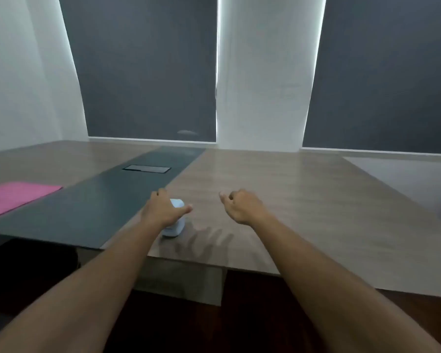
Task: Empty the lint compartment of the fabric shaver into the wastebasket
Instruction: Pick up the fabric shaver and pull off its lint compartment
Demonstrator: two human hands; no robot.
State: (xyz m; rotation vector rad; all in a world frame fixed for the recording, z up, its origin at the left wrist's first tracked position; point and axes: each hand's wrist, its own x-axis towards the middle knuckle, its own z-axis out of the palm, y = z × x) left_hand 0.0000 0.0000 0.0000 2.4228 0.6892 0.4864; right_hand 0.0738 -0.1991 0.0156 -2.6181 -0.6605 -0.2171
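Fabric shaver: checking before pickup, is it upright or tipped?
Upright: the fabric shaver stands on its base on the table, left hand around it.

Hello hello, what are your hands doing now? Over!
Left hand closing on fabric shaver, upright on table. Right hand empty, loosely curled. No wastebasket in view.

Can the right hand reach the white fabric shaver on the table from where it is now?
Probably yes. The right hand hovers near the fabric shaver, with only bare table between them. The left hand already covers the shaver's top, so only its right side looks free.
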